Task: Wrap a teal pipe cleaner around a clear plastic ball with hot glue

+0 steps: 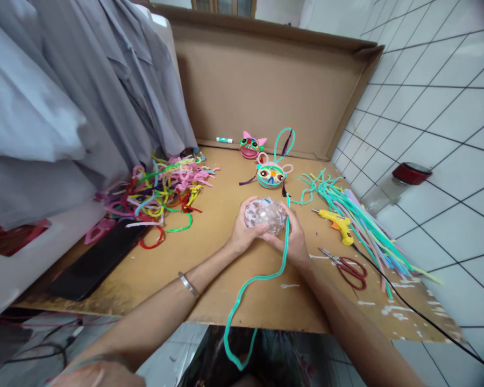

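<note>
Both hands hold a clear, round ball-like object (pixel 265 214) with white and blue specks above the middle of the table. My left hand (pixel 243 232) wraps its left side, with the thumb across the front. On the other side, my right hand (pixel 293 236) grips it with the fingers closed round the edge. A long teal pipe cleaner (pixel 253 279) runs by the right fingers, curves down and hangs over the table's front edge; whether it is pinched there or attached to the ball, I cannot tell. Beyond stand a teal-banded decorated animal head (pixel 271 176) and a pink-eared one (pixel 249 147).
Tangled coloured pipe cleaners (pixel 165 185) and a black flat object (pixel 97 260) lie left. At right are straight pipe cleaners (pixel 367 226), a yellow glue gun (pixel 339 224) with its cord, and red-handled scissors (pixel 349 270). Cardboard (pixel 266 80) stands behind; a glue stick (pixel 224 140) lies before it.
</note>
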Demonstrator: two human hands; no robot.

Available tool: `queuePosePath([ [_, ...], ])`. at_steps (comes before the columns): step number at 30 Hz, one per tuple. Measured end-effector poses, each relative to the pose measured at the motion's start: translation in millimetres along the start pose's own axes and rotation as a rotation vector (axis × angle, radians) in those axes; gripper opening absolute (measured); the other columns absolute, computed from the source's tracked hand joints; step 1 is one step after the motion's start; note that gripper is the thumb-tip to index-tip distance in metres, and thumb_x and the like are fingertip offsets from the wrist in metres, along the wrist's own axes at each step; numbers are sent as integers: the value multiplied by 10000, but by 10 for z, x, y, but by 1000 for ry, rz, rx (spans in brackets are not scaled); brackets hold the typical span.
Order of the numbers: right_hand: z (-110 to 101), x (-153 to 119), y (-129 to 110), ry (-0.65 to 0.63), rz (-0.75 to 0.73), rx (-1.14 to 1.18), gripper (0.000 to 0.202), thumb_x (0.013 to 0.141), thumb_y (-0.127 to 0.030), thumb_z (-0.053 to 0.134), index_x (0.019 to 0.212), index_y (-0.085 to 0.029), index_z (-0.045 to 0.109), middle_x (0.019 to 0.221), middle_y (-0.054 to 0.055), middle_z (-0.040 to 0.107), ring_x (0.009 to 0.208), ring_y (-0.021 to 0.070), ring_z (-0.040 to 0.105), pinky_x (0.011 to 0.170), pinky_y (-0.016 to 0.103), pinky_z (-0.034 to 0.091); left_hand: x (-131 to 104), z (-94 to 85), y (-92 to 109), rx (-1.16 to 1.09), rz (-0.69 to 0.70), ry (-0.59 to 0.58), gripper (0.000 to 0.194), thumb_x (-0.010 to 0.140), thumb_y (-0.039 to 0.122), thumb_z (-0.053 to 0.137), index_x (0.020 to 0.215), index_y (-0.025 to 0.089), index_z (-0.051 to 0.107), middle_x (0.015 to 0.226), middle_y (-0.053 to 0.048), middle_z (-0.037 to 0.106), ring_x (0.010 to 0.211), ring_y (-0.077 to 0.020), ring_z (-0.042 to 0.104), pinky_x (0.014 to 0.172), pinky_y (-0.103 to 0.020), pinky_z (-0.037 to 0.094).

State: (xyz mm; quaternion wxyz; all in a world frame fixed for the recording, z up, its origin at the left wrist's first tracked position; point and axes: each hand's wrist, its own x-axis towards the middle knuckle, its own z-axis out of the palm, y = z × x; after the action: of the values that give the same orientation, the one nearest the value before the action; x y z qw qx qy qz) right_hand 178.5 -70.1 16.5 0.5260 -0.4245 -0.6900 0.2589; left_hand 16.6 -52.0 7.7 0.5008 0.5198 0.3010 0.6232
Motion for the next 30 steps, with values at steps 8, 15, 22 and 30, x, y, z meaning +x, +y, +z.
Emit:
queuePosePath([
  [8,77,-47,-51,151,-62,-123,811,665,-527,848,1352,-222,545,1223,135,620,1139,316,629,983,494,551,43,-83,-113,-144,-99,-103,997,590,593,888,1414,244,449,1415,-129,552,1299,-327,555,1107,-451,453],
  [15,84,-16,-46,142,180,254,840,641,-534,858,1353,-218,542,1337,143,631,1212,334,639,1031,507,542,92,-86,51,-380,-229,-146,856,681,667,803,1389,281,516,1477,-102,542,1360,-329,527,1104,-466,462],
  [22,52,36,-42,57,211,561,697,751,-497,791,1364,-240,583,1375,76,675,1288,321,626,1121,481,492,94,-33,173,-431,-306,-245,821,641,527,891,1356,258,591,1498,-123,561,1358,-379,543,1047,-475,517],
  [30,63,49,-9,-42,186,563,928,745,-630,768,1511,-238,422,1524,100,543,1423,361,500,1145,490,466,134,-66,167,-400,-278,-167,815,625,567,886,1314,233,609,1425,-127,625,1297,-349,602,1035,-449,531],
])
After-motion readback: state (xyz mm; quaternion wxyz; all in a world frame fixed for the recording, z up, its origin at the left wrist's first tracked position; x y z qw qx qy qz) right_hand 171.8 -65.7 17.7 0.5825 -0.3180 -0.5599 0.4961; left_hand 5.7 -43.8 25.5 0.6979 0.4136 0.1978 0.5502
